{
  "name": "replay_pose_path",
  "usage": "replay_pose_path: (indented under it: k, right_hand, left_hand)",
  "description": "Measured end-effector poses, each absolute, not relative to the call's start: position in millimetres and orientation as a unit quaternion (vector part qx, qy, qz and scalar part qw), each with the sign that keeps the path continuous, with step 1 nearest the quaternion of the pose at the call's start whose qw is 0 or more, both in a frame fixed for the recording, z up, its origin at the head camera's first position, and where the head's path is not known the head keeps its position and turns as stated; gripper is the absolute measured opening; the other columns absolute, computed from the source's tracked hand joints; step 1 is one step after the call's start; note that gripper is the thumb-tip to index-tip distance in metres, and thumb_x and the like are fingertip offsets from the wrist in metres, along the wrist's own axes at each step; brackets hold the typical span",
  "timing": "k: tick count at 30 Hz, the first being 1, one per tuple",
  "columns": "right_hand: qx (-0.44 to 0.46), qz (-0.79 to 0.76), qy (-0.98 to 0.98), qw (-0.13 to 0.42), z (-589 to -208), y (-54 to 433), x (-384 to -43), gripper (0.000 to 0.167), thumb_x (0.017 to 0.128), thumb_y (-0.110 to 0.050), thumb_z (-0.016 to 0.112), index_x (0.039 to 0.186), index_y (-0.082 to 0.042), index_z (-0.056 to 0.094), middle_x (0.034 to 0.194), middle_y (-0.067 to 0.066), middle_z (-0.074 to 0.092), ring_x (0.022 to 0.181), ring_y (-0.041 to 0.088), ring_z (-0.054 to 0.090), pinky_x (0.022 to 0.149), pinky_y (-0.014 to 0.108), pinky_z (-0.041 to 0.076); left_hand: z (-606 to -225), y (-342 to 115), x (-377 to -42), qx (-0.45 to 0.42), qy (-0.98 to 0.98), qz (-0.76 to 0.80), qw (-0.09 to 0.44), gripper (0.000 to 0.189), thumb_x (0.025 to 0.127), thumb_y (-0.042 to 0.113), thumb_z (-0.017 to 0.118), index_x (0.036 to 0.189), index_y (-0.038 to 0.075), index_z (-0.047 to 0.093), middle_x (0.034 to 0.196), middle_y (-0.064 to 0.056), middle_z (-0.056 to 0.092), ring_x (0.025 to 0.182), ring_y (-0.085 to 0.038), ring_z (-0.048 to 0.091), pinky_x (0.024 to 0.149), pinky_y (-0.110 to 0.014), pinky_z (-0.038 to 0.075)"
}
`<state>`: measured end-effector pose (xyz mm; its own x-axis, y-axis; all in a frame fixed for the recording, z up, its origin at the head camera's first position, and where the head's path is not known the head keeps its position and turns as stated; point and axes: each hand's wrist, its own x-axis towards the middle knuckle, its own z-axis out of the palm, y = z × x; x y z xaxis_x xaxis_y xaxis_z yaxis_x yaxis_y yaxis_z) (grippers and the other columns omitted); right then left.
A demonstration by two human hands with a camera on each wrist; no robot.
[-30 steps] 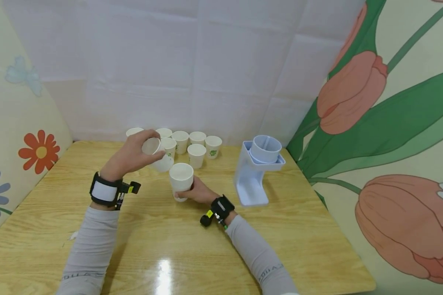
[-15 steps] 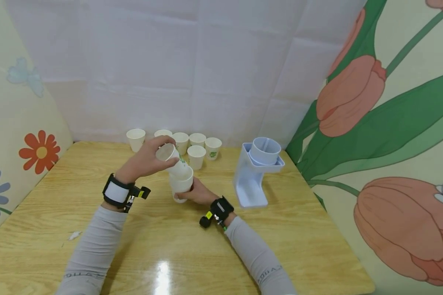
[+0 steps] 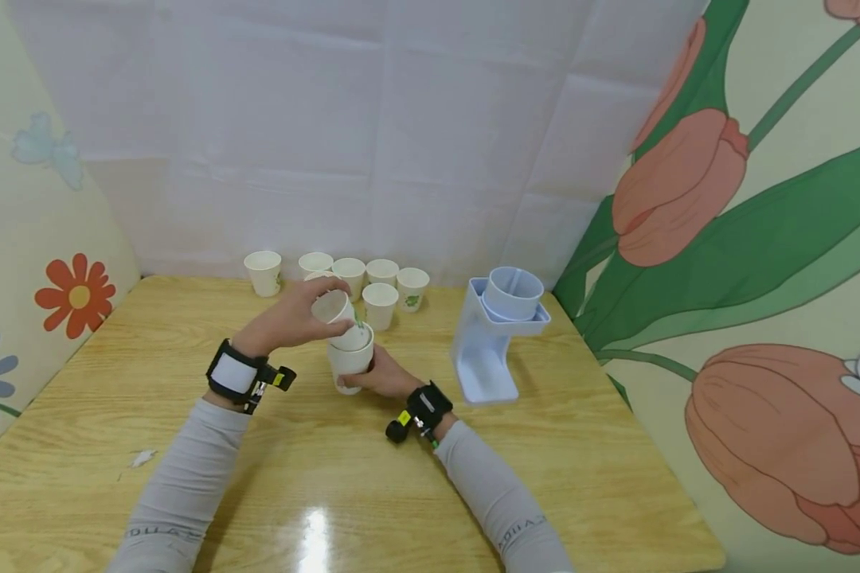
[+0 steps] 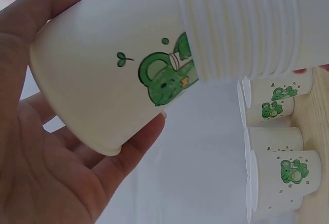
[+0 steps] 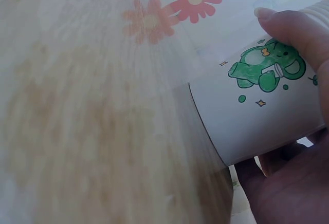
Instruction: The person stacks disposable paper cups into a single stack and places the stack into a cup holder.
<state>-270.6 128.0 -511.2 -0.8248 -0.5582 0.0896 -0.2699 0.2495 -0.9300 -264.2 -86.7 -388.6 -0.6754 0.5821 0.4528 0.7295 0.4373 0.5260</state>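
My left hand (image 3: 287, 320) grips a white paper cup (image 4: 108, 64) with a green cartoon print, fingers and thumb around its rim end. The cup is tilted, with its lower end inside the mouth of a stack of nested paper cups (image 3: 349, 366). Several rolled rims of that stack (image 4: 241, 29) line up in the left wrist view. Lower down, my right hand (image 3: 389, 374) holds the stack, its fingers and thumb curled around the side. The bottom cup (image 5: 267, 116) of the stack shows the same green print in the right wrist view and is near the tabletop.
Several upright paper cups (image 3: 380, 308) stand behind the hands, with one paper cup (image 3: 263, 274) apart at left. A pale blue plastic holder (image 3: 489, 350) with a round cylinder (image 3: 514, 294) on top stands at right. A white scrap (image 3: 143, 458) lies on the wooden table (image 3: 373, 509).
My left hand has moved right and slightly down, bringing its paper cup from beside the stack into the stack's mouth. My right hand has stayed about where it was.
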Motion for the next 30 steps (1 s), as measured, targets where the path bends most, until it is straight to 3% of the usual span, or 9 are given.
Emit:
replay_pose_path:
  k: [6,22,30]
  right_hand:
    - [-0.269,-0.553,0.778,0.13,-512.1,127.8,-269.5,0.064,0.089,-0.007,0.076,0.144,-0.008,0.043,0.137,0.012,0.056,0.121,0.019,0.056,0.107,0.037,0.044]
    - [-0.278,-0.554,0.776,0.119,-509.0,129.3,-269.2,0.064,0.09,-0.006,0.075,0.145,-0.007,0.042,0.137,0.014,0.055,0.122,0.022,0.055,0.108,0.037,0.043]
    - [-0.27,-0.546,0.784,0.12,-511.2,129.1,-269.0,0.063,0.089,-0.01,0.077,0.143,-0.006,0.044,0.135,0.013,0.057,0.12,0.021,0.056,0.105,0.036,0.044]
  left_hand:
    - [-392.3,-81.0,-264.1,-0.394,-0.843,-0.36,0.075,0.045,0.087,0.02,0.081,0.125,0.007,0.062,0.128,-0.013,0.064,0.117,-0.027,0.059,0.1,-0.05,0.048]
    - [-393.7,-71.9,-262.7,-0.422,-0.833,-0.349,0.084,0.044,0.087,0.016,0.081,0.124,0.004,0.063,0.126,-0.014,0.065,0.117,-0.029,0.059,0.101,-0.051,0.048]
    - [-401.9,-62.3,-262.8,-0.426,-0.838,-0.33,0.085,0.036,0.09,0.015,0.077,0.121,0.003,0.064,0.12,-0.013,0.066,0.111,-0.029,0.061,0.096,-0.049,0.05]
